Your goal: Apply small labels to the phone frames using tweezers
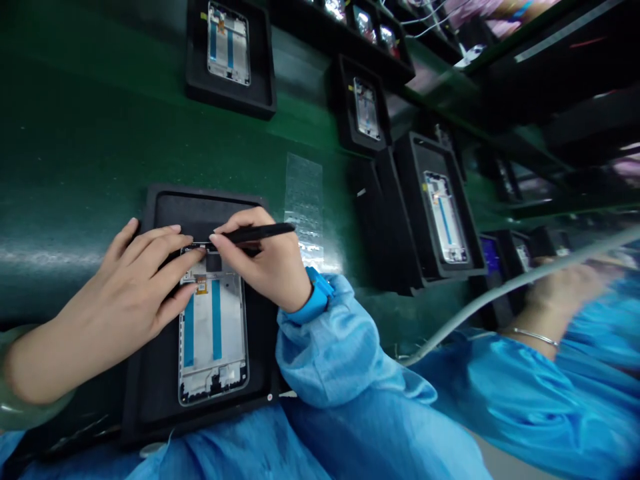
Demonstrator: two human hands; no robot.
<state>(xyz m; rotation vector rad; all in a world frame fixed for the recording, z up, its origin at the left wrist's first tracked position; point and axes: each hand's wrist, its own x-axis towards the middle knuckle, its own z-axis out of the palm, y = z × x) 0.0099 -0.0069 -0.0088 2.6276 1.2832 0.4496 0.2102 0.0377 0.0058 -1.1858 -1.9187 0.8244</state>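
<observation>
In front of me a phone mid-frame (231, 320) with two blue strips lies face down in a black tray (160, 400). My left hand (135, 287) rests across its upper left with fingers spread, the fingertips touching the top edge and thumb near a small orange flex connector (201, 287). My right hand (270, 267) is closed around a slim black pen-shaped tool (260, 232). The fingertips of that hand are over the top of the frame beside a dark square (213, 262). The tool's tip is hidden by my fingers.
A clear plastic strip (304, 200) lies on the green table (90, 147) beyond my right wrist. More black trays with phone frames stand at the back (263, 100) and right (410, 213). A grey cable (500, 293) crosses before a co-worker's blurred hand (555, 293) and blue sleeve (515, 393).
</observation>
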